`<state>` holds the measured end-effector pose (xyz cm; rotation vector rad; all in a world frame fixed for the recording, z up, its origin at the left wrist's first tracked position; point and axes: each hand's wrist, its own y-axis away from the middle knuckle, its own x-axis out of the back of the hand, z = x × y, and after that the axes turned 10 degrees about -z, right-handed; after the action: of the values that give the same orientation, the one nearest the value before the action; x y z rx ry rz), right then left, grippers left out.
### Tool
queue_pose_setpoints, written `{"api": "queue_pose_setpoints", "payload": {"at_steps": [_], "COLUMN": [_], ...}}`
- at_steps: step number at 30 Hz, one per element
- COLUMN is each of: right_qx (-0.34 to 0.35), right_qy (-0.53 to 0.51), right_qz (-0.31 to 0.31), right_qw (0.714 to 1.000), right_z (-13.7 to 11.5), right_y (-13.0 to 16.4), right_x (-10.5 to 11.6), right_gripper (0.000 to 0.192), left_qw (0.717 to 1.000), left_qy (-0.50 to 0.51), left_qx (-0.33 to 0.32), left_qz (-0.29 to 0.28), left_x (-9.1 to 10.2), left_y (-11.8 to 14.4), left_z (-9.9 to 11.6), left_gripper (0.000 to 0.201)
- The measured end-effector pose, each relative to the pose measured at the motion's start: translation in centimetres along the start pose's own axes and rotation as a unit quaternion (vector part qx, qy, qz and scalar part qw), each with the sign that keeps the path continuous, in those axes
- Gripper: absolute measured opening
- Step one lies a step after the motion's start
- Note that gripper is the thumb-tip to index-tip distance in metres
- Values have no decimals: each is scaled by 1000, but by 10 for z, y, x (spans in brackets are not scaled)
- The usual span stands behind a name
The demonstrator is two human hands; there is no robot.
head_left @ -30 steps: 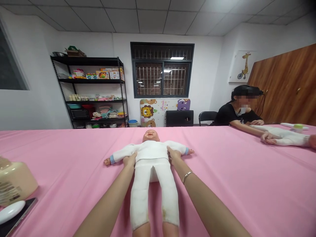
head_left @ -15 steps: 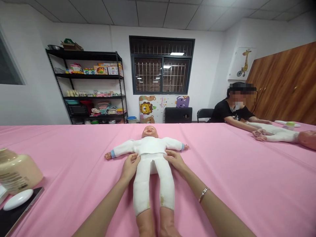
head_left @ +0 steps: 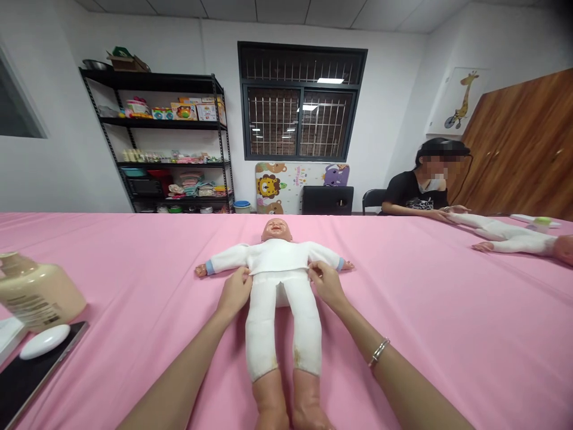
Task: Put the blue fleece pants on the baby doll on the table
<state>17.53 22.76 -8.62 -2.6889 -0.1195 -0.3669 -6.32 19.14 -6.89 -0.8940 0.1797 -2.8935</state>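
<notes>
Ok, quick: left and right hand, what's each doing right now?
Left hand: fingers pinching the doll at the waist on its side.
Right hand: fingers pinching the doll's other side at the waist.

This looks like an infant-care training room. Baby dolls point(head_left: 277, 280) lie on a long counter point(head_left: 134, 251) under a pink cloth. At upper left a black shelf rack point(head_left: 165, 143) holds toys and baby supplies; a giraffe poster point(head_left: 461, 98) hangs at upper right, and a cartoon animal mat point(head_left: 286, 185) leans below the barred window point(head_left: 302, 101).
</notes>
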Motion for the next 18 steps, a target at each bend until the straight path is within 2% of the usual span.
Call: {"api": "queue_pose_setpoints", "payload": {"at_steps": [3, 8, 12, 16, 18], "right_qx": [-14, -52, -54, -44, -25], "right_qy": [6, -32, 7, 45, 65], "right_qz": [-42, 0, 28, 17, 62], "right_qw": [999, 998, 998, 998, 996], "right_z": [2, -1, -1, 9, 4], "right_y": [3, 5, 6, 3, 0], "right_x": [-5, -12, -9, -4, -2], "right_gripper": [7, 9, 9, 9, 14], "left_qw": [999, 990, 951, 943, 944], "left_qy": [19, 82, 206, 253, 251], "left_qx": [-11, -10, 20, 12, 10], "left_qz": [-37, -116, -231, -217, -214], "left_x": [2, 4, 1, -1, -1], "left_y": [3, 5, 7, 7, 5], "left_z": [2, 3, 6, 6, 4], "left_gripper": [19, 38, 49, 50, 48]}}
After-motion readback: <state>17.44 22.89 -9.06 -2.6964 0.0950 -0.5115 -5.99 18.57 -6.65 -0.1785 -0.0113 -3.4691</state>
